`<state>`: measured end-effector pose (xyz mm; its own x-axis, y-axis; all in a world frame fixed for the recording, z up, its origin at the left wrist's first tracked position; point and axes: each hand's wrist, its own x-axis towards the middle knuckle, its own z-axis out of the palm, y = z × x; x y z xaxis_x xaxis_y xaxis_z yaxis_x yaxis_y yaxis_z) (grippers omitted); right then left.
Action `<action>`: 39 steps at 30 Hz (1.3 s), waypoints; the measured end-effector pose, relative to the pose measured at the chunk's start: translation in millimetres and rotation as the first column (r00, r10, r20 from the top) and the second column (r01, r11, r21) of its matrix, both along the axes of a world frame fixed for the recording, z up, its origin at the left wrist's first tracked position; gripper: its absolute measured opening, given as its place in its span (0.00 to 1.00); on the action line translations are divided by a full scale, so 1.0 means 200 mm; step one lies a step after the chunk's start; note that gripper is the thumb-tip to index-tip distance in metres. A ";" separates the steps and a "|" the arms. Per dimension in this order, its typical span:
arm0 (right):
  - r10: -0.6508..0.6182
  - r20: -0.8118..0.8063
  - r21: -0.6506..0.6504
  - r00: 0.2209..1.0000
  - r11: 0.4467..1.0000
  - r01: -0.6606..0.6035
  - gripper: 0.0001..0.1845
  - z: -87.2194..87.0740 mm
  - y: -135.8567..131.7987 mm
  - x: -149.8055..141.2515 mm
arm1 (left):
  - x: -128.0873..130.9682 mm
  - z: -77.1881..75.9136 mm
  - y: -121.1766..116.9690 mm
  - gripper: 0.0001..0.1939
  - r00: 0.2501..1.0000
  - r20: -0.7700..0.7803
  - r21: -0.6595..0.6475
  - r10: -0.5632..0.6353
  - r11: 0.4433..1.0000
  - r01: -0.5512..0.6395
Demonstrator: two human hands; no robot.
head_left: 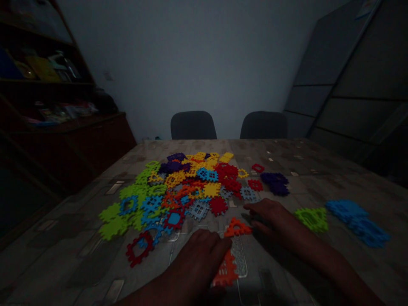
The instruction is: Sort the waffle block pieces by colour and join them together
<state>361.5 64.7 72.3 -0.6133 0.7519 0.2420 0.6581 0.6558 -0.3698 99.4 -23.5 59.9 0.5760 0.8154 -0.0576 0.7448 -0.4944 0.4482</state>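
Note:
My left hand [204, 255] is closed around the left side of an orange square interlocking tile [227, 272] near the table's front edge; its fingers partly cover the tile. Just beyond it lies an orange triangular tile [237, 228]. My right hand [269, 216] hovers by the triangle's right side, fingers stretched out and holding nothing. Further away spreads a big heap of toothed plastic tiles. Grey ones [199, 210] and a solid red one [218, 205] lie closest to my hands.
Lime green tiles [114, 221] spread on the heap's left, with a red frame tile [139, 249] in front. Separate groups sit to the right: purple [276, 183], green [312, 219] and blue [358, 221]. Two chairs [193, 125] stand behind the patterned table [63, 238].

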 end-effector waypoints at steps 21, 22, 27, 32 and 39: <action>-0.027 0.119 -0.027 0.993 0.999 0.030 0.32 -0.09 -0.07 -0.22 | -0.13 -0.09 0.05 0.46 0.976 0.192 0.245 0.100 0.958 -0.147; -0.029 0.113 -0.026 0.993 0.999 0.032 0.32 -0.10 -0.07 -0.23 | -0.13 -0.10 0.06 0.48 0.974 0.196 0.233 0.114 0.959 -0.159; -0.047 0.131 -0.103 0.990 0.993 0.060 0.32 -0.08 -0.05 -0.24 | -0.13 -0.09 0.08 0.48 0.964 0.205 0.175 0.169 0.963 -0.206; -0.073 0.127 -0.091 0.989 0.992 0.085 0.31 -0.05 -0.07 -0.23 | -0.15 -0.07 0.10 0.52 0.964 0.237 0.211 0.122 0.962 -0.174; -0.065 0.071 -0.119 0.995 0.990 0.073 0.21 0.02 -0.05 -0.18 | -0.20 -0.04 0.11 0.43 0.943 0.291 0.226 0.159 0.947 -0.229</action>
<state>325.3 54.0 76.0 -0.5706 0.8142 0.1069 0.7260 0.5610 -0.3978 58.6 -2.4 51.1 0.3706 0.8797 0.2981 0.7083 -0.4752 0.5219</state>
